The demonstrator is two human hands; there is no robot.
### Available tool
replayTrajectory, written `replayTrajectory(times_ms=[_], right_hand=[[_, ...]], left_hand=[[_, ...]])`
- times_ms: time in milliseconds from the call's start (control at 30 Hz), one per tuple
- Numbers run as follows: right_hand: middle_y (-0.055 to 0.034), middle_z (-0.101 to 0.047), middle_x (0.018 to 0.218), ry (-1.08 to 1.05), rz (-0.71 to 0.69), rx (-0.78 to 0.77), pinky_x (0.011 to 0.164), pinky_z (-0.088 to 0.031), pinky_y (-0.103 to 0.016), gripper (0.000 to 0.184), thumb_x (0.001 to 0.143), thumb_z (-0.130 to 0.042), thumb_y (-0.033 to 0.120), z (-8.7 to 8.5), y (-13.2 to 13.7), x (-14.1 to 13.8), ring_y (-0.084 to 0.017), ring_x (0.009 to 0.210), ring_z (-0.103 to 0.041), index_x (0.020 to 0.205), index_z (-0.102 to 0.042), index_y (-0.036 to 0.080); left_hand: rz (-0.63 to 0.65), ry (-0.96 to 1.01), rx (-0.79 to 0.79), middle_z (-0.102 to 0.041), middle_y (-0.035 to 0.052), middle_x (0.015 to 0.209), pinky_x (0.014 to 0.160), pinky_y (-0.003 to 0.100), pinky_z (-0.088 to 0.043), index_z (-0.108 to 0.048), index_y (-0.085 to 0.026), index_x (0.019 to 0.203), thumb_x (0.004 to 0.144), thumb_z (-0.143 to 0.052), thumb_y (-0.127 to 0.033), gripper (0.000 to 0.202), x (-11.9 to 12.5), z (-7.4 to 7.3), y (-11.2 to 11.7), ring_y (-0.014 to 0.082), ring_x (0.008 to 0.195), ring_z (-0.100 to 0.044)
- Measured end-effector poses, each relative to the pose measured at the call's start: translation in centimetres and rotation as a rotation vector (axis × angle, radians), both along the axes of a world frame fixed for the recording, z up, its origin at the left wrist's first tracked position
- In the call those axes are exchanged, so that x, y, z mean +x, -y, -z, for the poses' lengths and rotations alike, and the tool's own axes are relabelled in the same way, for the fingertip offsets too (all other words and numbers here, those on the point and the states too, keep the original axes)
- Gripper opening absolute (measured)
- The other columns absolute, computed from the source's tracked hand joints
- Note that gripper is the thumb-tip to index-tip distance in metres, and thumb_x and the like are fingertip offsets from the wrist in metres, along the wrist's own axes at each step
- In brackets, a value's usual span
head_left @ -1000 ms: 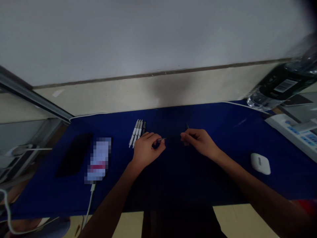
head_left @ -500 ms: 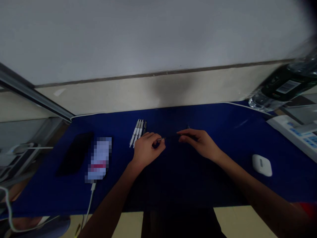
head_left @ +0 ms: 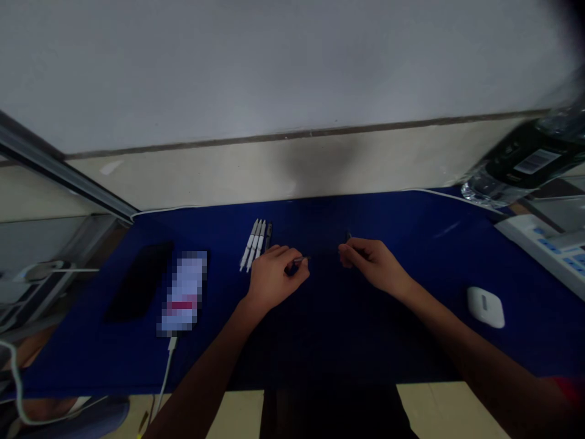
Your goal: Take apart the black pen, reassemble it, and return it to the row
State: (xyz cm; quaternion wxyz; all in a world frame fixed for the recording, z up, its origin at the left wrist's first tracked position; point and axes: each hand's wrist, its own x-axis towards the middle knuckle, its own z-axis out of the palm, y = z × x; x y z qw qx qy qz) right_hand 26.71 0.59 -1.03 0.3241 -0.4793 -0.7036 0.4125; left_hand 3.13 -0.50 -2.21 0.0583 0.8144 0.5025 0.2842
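My left hand is closed around a slim pen with a metal tip, which points to the right. My right hand pinches a thin dark pen-like object, and only its small upper end shows above the fingers. A short gap of dark blue desk mat separates the two hands. Several white pens and one dark pen lie side by side just beyond my left hand, not touching it.
On the mat's left lie a black phone and a pixelated packet with a white cable. A white rounded case sits on the right. A water bottle and a white device with blue keys are at the far right.
My right hand has drawn back to the right after reaching left, and my left hand has shifted slightly right. Both hands keep their holds.
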Motion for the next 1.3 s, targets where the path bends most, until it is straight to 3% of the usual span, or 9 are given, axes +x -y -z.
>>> replayTrajectory(times_ms=[333,633,933,1167,1300], right_hand=[[-0.0014,-0.068,0.084,-0.051,0.006,0.003,0.070,-0.045,-0.030,0.016,0.087,-0.063,0.038,0.17,-0.22,0.27,-0.018,0.079,-0.063,0.088,-0.069,0.023],[-0.0017,-0.069,0.079,-0.018,-0.028,-0.042,0.068,-0.045,-0.030,0.028,0.091,-0.055,0.044,-0.11,-0.19,0.30,-0.017,0.075,-0.064,0.081,-0.069,0.022],[-0.0025,-0.068,0.086,-0.060,0.018,-0.027,0.069,-0.047,-0.031,0.019,0.085,-0.063,0.039,-0.01,-0.31,0.30,-0.017,0.076,-0.063,0.091,-0.069,0.022],[-0.0029,-0.067,0.072,-0.003,-0.018,-0.040,0.063,-0.045,-0.030,0.034,0.092,-0.052,0.046,-0.28,-0.19,0.26,-0.017,0.068,-0.061,0.075,-0.066,0.020],[-0.0023,-0.067,0.079,-0.030,0.003,-0.010,0.065,-0.045,-0.029,0.022,0.089,-0.059,0.040,-0.24,-0.19,0.17,-0.016,0.072,-0.061,0.084,-0.067,0.021]], left_hand=[[-0.017,-0.014,-0.003,-0.055,-0.0016,0.061,0.059,0.026,-0.038,-0.062,-0.020,0.073,0.087,-0.055,-0.027,0.017,-0.17,-0.04,-0.07,0.0142,0.064,-0.053],[-0.008,-0.006,0.005,-0.054,-0.0013,0.060,0.060,0.026,-0.040,-0.062,-0.020,0.072,0.085,-0.055,-0.026,0.016,-0.10,-0.08,-0.12,0.0146,0.063,-0.053],[-0.017,-0.001,0.029,-0.055,-0.0015,0.060,0.058,0.026,-0.039,-0.063,-0.020,0.073,0.086,-0.055,-0.027,0.017,-0.23,0.02,-0.21,0.0141,0.063,-0.053],[-0.010,-0.002,0.025,-0.053,-0.0017,0.059,0.059,0.026,-0.039,-0.062,-0.020,0.070,0.085,-0.054,-0.026,0.018,-0.14,-0.10,-0.11,0.0139,0.062,-0.052],[-0.008,-0.001,0.012,-0.055,-0.0016,0.060,0.059,0.026,-0.039,-0.063,-0.020,0.072,0.085,-0.055,-0.026,0.016,-0.18,-0.08,-0.11,0.0141,0.063,-0.053]])
